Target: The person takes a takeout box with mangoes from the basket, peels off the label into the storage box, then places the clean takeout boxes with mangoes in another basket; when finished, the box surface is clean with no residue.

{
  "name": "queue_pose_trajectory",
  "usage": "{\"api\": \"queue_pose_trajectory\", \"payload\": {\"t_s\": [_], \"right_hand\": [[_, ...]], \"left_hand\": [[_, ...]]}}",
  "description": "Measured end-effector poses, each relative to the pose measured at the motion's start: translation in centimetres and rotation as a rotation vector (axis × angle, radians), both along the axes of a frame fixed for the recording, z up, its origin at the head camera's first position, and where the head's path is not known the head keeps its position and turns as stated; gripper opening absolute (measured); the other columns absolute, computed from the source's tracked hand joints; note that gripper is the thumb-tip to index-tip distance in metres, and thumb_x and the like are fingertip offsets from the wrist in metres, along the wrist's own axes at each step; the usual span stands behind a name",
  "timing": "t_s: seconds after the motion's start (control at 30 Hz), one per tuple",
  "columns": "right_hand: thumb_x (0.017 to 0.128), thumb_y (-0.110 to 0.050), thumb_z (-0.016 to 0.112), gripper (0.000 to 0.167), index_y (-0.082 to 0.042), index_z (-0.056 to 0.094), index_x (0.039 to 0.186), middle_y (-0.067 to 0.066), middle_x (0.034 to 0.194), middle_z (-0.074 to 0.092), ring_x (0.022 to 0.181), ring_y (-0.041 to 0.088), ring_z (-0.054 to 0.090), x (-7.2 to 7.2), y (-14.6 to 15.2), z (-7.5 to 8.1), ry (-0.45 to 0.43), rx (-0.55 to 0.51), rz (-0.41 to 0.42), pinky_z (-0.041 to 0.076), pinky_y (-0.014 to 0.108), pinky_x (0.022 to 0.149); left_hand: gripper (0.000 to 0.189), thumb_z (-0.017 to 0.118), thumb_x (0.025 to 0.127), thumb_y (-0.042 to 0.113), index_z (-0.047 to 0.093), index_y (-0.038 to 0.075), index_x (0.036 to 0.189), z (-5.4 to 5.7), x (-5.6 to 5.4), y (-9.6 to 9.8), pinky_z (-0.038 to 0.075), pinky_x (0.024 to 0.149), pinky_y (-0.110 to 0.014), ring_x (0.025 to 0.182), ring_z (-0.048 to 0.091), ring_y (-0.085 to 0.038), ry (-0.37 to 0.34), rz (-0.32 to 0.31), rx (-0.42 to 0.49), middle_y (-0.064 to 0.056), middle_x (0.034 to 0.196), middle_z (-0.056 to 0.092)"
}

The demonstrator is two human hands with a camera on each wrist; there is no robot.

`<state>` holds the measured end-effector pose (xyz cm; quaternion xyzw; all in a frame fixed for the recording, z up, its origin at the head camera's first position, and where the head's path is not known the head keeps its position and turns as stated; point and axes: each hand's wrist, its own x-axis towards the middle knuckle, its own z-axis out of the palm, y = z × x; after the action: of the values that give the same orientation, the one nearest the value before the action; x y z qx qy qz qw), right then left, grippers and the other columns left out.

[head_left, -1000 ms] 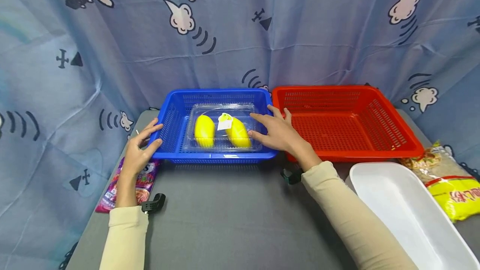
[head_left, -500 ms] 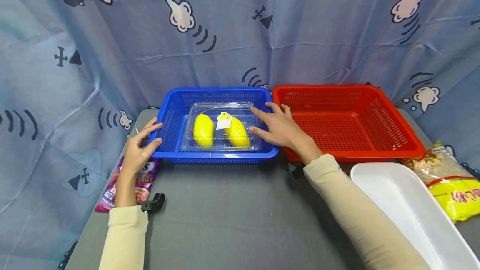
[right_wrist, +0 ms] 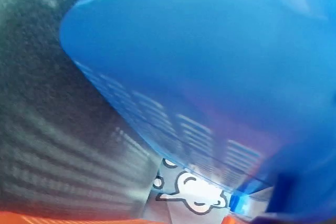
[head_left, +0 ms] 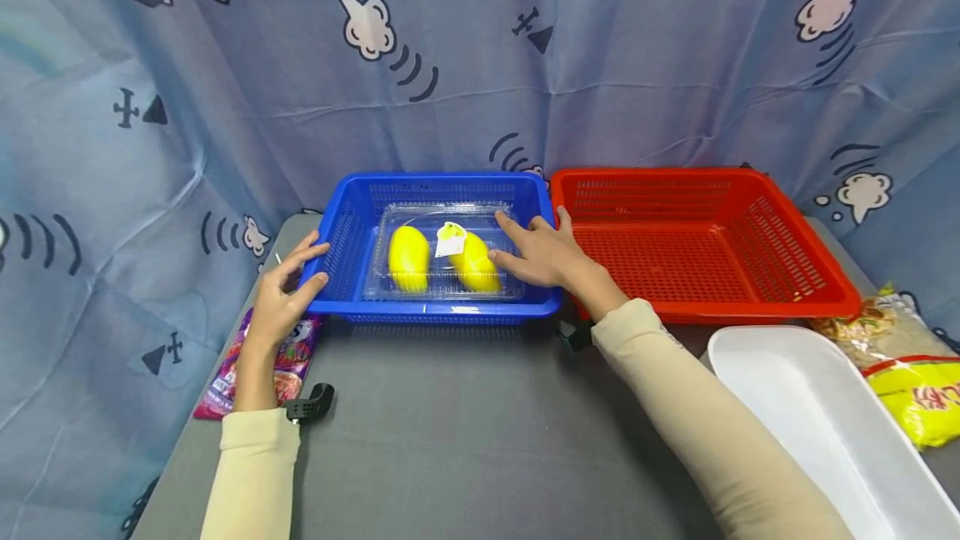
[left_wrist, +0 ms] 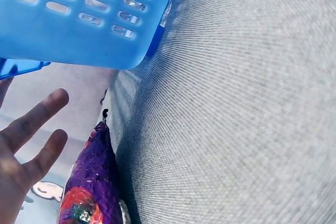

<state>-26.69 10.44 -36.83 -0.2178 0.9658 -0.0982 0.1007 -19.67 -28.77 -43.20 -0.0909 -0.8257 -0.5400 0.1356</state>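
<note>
In the head view, a blue basket (head_left: 442, 309) holds a clear plastic box (head_left: 442, 283). Two yellow mango-shaped fruits (head_left: 408, 258) show in the box, the right one with a white tag (head_left: 451, 240). My left hand (head_left: 276, 302) is at the basket's left end, fingers spread and fingertips by the rim. In the left wrist view, two of its fingers (left_wrist: 32, 119) stretch out below the basket wall (left_wrist: 79, 40). My right hand (head_left: 549, 255) reaches across the basket's right rim, fingers spread at the box's right side; contact is unclear. The right wrist view shows mostly the basket's blue wall (right_wrist: 199, 51).
A red basket (head_left: 675, 311) stands right against the blue one. In front of it lies a white tray (head_left: 817, 423), with a yellow-and-clear food bag (head_left: 918, 398) beyond. A purple packet (head_left: 296, 348) lies beside my left wrist. A patterned curtain (head_left: 450, 65) hangs behind.
My right hand has shifted slightly, its fingers a little lower and nearer the box. My left hand keeps its place at the rim. The head view has shifted a little.
</note>
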Motion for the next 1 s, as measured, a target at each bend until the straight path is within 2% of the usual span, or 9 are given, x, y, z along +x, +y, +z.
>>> {"api": "queue_pose_trajectory", "payload": {"t_s": [0.1,0.2,0.27,0.33,0.57,0.73,0.83,0.9,1.0], "right_hand": [[0.102,-0.056,0.041,0.074,-0.022,0.022,0.164,0.016,0.149,0.057,0.135,0.036,0.045,0.1,0.1,-0.1,0.018,-0.024,0.003,-0.005,0.071,0.121],[0.102,-0.055,0.043,0.071,-0.025,0.024,0.163,0.013,0.126,0.072,0.127,0.034,0.050,0.1,0.2,-0.2,0.035,-0.064,0.011,-0.002,0.071,0.121],[0.101,-0.054,0.045,0.070,-0.026,0.027,0.162,0.011,0.109,0.075,0.120,0.033,0.053,0.2,0.3,-0.2,0.038,-0.107,0.014,-0.001,0.070,0.121],[0.101,-0.054,0.047,0.068,-0.027,0.030,0.162,0.008,0.098,0.074,0.113,0.031,0.054,0.2,0.3,-0.3,0.042,-0.154,0.015,0.000,0.069,0.121],[0.100,-0.045,0.055,0.059,-0.028,0.043,0.155,0.004,0.083,0.067,0.091,0.023,0.057,0.1,0.3,-0.8,0.072,-0.395,-0.014,0.005,0.067,0.121],[0.099,-0.033,0.062,0.053,-0.024,0.051,0.150,0.003,0.070,0.056,0.073,0.020,0.056,-0.1,0.4,-1.1,0.135,-0.569,-0.012,0.015,0.065,0.117],[0.098,-0.029,0.063,0.051,-0.022,0.054,0.147,0.003,0.068,0.055,0.069,0.019,0.054,-0.1,0.5,-1.1,0.158,-0.609,-0.007,0.027,0.059,0.111],[0.097,-0.028,0.064,0.050,-0.021,0.056,0.146,0.004,0.068,0.056,0.067,0.020,0.053,-0.1,0.5,-1.0,0.163,-0.623,-0.009,0.040,0.051,0.097],[0.096,-0.026,0.065,0.048,-0.022,0.058,0.144,0.005,0.069,0.055,0.065,0.021,0.052,0.1,0.6,-0.9,0.159,-0.648,-0.024,0.044,0.039,0.072]], "left_hand": [[0.043,0.064,0.096,0.004,0.061,0.002,0.139,0.0,0.0,0.0,0.039,0.103,-0.010,0.148,0.040,-0.036,0.008,-0.002,0.006,-0.007,0.162,0.042],[0.043,0.064,0.096,0.003,0.061,0.002,0.139,0.0,0.0,0.1,0.039,0.103,-0.009,0.148,0.039,-0.037,0.012,-0.007,0.009,-0.008,0.162,0.042],[0.043,0.064,0.096,0.003,0.061,0.002,0.138,0.0,0.0,0.1,0.039,0.102,-0.008,0.148,0.039,-0.037,0.012,-0.007,0.007,-0.009,0.162,0.042],[0.043,0.064,0.096,0.003,0.061,0.002,0.138,0.0,0.1,0.1,0.038,0.102,-0.008,0.149,0.039,-0.037,0.010,-0.008,0.004,-0.009,0.162,0.042],[0.043,0.063,0.097,0.006,0.061,0.004,0.140,0.1,0.2,0.2,0.039,0.100,-0.008,0.146,0.042,-0.035,-0.009,0.004,-0.008,-0.006,0.163,0.041],[0.043,0.062,0.098,0.007,0.060,0.005,0.141,0.1,0.2,0.2,0.040,0.099,-0.009,0.144,0.044,-0.029,-0.004,0.006,-0.018,-0.005,0.163,0.040],[0.042,0.062,0.098,0.007,0.060,0.006,0.140,0.1,0.2,0.2,0.040,0.098,-0.009,0.142,0.046,-0.024,0.000,0.010,-0.025,-0.005,0.163,0.041],[0.042,0.062,0.098,0.007,0.061,0.006,0.140,0.1,0.2,0.3,0.041,0.098,-0.009,0.140,0.048,-0.023,-0.001,0.013,-0.025,-0.005,0.163,0.041],[0.042,0.062,0.098,0.007,0.061,0.006,0.140,0.2,0.3,0.4,0.042,0.096,-0.009,0.139,0.050,-0.029,-0.003,0.017,-0.029,-0.004,0.163,0.041]]}}
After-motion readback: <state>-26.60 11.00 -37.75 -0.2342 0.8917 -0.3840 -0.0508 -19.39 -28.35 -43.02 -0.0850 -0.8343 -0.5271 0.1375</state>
